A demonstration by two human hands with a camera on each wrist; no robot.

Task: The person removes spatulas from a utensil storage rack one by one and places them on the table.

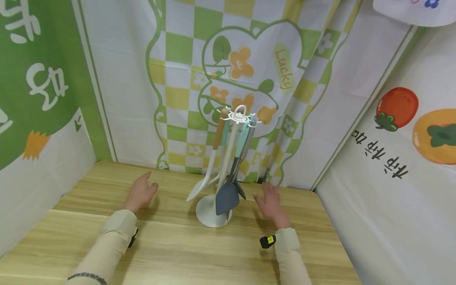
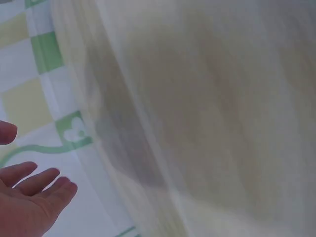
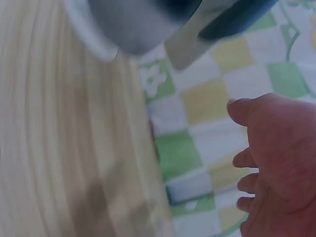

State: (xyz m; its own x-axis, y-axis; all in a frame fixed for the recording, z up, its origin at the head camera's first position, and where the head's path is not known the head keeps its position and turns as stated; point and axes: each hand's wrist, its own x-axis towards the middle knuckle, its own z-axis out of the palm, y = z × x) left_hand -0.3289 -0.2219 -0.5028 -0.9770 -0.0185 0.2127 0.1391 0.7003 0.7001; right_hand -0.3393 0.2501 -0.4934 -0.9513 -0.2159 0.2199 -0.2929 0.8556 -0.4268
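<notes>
A white utensil stand (image 1: 213, 215) stands upright on the wooden table, several utensils hanging from its top ring. Among them are a white utensil with a brown handle (image 1: 219, 132), probably a spoon or ladle, and a dark grey spatula (image 1: 227, 198) with a teal handle. Others behind are partly hidden. To the left of the stand is my left hand (image 1: 139, 192), fingers loosely extended and holding nothing. My right hand (image 1: 270, 202) is to its right, also holding nothing, its fingers pointing toward the curtain. Both hands are apart from the stand.
A green and yellow checked curtain (image 1: 179, 87) hangs at the table's back edge. White printed walls rise at both sides, the right one bearing a tomato picture (image 1: 399, 107). The wooden table (image 1: 185, 253) extends toward me between my forearms.
</notes>
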